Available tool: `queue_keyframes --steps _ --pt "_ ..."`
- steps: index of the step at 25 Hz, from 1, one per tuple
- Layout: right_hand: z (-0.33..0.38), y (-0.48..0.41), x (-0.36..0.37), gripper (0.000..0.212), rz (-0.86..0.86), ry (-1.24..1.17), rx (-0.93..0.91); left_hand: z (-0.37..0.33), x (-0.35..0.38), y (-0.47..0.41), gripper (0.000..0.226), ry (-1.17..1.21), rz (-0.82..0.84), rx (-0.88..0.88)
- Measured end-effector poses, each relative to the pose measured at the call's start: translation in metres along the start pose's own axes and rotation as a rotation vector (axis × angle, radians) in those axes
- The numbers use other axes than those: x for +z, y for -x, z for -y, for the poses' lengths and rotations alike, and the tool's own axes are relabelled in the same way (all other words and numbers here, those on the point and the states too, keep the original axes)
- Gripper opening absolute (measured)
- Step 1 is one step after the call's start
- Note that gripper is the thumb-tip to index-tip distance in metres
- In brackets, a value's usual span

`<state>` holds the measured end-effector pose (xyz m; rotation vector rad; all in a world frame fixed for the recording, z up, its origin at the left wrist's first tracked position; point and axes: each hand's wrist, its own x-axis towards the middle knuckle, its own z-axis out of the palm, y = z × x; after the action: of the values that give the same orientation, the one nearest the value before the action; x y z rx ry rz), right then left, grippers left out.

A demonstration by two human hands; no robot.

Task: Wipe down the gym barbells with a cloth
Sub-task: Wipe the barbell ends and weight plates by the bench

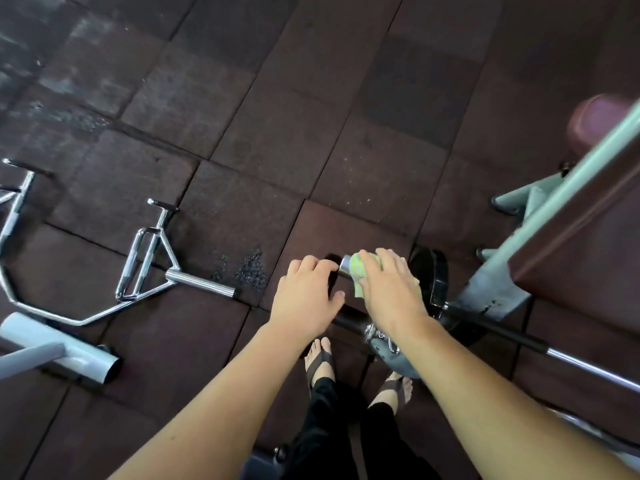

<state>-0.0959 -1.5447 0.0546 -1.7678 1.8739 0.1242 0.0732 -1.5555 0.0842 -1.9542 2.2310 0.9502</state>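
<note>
Right hand (388, 289) presses cloth (358, 271) on barbell (349, 315) sleeve end, left hand (304, 292) just left of it, weight plate (433, 275) right of cloth, triceps bar (145, 268) on floor (277, 133) far left, bench (571, 237) right.

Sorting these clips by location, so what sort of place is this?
Most likely a gym's weights area: dark rubber floor tiles, a chrome triceps bar lying on them, and a black weight plate by the bar end the right hand wipes.

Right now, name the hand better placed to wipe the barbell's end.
Right. The right hand already presses the green cloth over the barbell sleeve; the left hand is bare, resting beside it.
</note>
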Motion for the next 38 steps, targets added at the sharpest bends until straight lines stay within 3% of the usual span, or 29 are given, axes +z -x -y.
queue_keyframes --steps 4,10,16,18,23,27,30,34,38 --pt "0.005 -0.005 0.032 0.063 -0.066 0.044 0.09 0.017 0.01 -0.005 0.042 0.024 0.011 -0.037" --pt "0.032 -0.029 0.05 0.068 -0.118 0.081 -0.128 0.034 0.004 -0.013 0.047 0.022 0.023 -0.063" --pt "-0.004 0.001 0.04 0.057 -0.153 0.042 0.09 0.031 -0.002 -0.012 0.046 0.05 0.017 -0.042" --pt "0.011 -0.018 0.037 0.054 -0.142 0.018 0.112 0.031 -0.003 -0.012 0.047 0.049 0.022 -0.037" --pt "0.011 -0.032 0.027 0.051 -0.03 0.02 -0.04 0.033 -0.003 -0.01 0.047 0.05 0.031 -0.042" --pt "-0.01 -0.02 0.019 0.045 0.022 0.085 0.088 0.029 -0.005 -0.009 0.046 0.066 0.032 -0.036" --pt "0.005 -0.049 0.009 0.041 0.078 0.0 0.128 0.026 -0.006 -0.009 0.045 0.066 0.034 -0.044" --pt "0.013 -0.043 0.014 0.048 0.018 0.007 -0.035 0.02 -0.004 -0.011 0.042 0.063 0.024 -0.039" --pt "-0.013 -0.011 0.02 0.052 -0.105 0.02 -0.01 0.02 -0.005 -0.011 0.039 0.083 0.011 -0.03"
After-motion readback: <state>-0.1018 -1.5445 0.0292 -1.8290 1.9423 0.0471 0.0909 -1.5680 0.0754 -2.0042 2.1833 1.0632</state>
